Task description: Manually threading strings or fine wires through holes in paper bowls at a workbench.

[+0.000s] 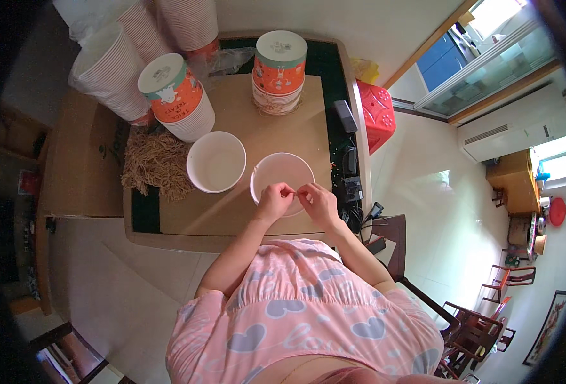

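Two hands meet over one white bowl (281, 173) near the front edge of the tabletop (231, 221), toward its right side. The left hand (274, 200) and the right hand (318, 203) sit at the bowl's near rim, fingertips pinched and almost touching each other; they seem to hold something small and thin between them, but it is too small to tell what. The bowl lies just beyond the fingers, away from the body, its mouth facing up, and both hands are about equally near it, the left one slightly more over the rim.

Just to the left of this bowl, nearly touching it, stands a second white bowl (216, 161), also open and upright. Further left, at the tabletop's left edge, lies a heap of tan straw-like strands (157, 163). Toward the back stand two stacks of orange printed tubs with lids, one at back left (174, 96) and one at back centre (279, 64). Behind them, at the back left corner, lean sleeves of stacked white cups (113, 70). A red stool (377, 112) stands on the floor off the right edge.
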Available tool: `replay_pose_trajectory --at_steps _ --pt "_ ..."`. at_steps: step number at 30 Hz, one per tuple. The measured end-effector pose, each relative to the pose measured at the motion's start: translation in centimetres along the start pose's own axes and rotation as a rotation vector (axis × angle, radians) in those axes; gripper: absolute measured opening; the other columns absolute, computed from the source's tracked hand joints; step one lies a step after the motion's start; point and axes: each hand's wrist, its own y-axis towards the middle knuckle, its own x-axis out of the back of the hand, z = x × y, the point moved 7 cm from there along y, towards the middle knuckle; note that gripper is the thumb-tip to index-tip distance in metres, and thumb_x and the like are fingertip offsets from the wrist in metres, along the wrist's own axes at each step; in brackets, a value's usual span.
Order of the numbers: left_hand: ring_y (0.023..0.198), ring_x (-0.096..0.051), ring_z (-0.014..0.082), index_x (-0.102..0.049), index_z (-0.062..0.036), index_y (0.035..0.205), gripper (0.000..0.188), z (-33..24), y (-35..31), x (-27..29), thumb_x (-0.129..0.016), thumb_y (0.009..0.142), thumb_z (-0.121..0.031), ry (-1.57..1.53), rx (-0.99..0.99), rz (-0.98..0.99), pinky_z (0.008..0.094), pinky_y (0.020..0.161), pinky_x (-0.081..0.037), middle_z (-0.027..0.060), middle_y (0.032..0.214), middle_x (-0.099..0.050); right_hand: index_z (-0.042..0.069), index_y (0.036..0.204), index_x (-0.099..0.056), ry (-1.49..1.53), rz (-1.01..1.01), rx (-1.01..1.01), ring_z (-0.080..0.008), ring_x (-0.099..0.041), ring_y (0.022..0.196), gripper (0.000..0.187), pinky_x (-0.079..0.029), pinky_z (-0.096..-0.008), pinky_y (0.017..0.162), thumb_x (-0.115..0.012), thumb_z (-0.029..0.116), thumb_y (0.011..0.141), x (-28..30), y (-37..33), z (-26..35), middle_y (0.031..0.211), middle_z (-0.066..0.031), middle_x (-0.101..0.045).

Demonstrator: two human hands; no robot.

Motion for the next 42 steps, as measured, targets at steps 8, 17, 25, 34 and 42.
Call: replay_pose_trajectory --at_steps 8,17,25,34,42 --pt "0.066 -0.065 0.0155 -0.065 -0.0012 0.080 0.008 -0.2 -0.1 0.3 -0.063 0.077 -0.009 0.064 -0.016 -0.014 0.0286 0.063 -0.051 0.0094 0.073 -0.067 0.008 0.086 -0.063 0.032 -0.008 -0.029 -0.0231 -0.062 0.067 0.009 -0.049 -0.0322 0.059 -0.063 0.013 0.079 0.3 0.1 -0.1 0.080 -0.0084 -0.063" --pt "0.069 -0.066 0.0205 -0.066 -0.0030 0.080 0.010 0.1 0.2 0.0 -0.064 0.075 -0.011 -0.044 -0.019 -0.016 0.0315 0.066 -0.052 0.0117 0.073 -0.066 0.008 0.086 -0.063 0.033 0.019 -0.024 -0.0250 -0.061 0.068 0.009 -0.049 -0.0329 0.061 -0.063 0.013 0.078 0.0 0.2 -0.6 0.081 -0.0090 -0.062" --pt "0.071 -0.067 0.0208 -0.066 -0.0025 0.083 0.012 -0.1 0.4 -0.3 -0.065 0.076 -0.013 0.034 0.003 0.033 0.0319 0.067 -0.053 0.0108 0.075 -0.067 0.008 0.085 -0.063 0.038 -0.002 -0.008 -0.0257 -0.061 0.070 0.008 -0.049 -0.0331 0.062 -0.062 0.012 0.078 0.5 0.2 -0.1 0.081 -0.0091 -0.062" --pt "0.070 -0.063 0.0121 -0.064 0.0003 0.082 0.008 0.4 0.5 -0.6 -0.062 0.079 -0.006 -0.024 -0.014 0.036 0.0266 0.065 -0.050 0.0085 0.076 -0.067 0.010 0.084 -0.062 0.052 0.015 -0.011 -0.0273 -0.061 0.074 0.006 -0.049 -0.0361 0.064 -0.059 0.014 0.080 0.2 0.4 0.0 0.082 -0.0087 -0.062" --pt "0.065 -0.062 0.0120 -0.064 -0.0001 0.079 0.009 1.3 0.2 -0.4 -0.062 0.080 -0.009 -0.096 0.034 0.018 0.0267 0.062 -0.050 0.0075 0.073 -0.067 0.008 0.085 -0.061 0.105 0.016 0.019 -0.0285 -0.061 0.075 0.006 -0.049 -0.0364 0.065 -0.060 0.012 0.080 0.3 0.5 0.4 0.082 -0.0098 -0.062"
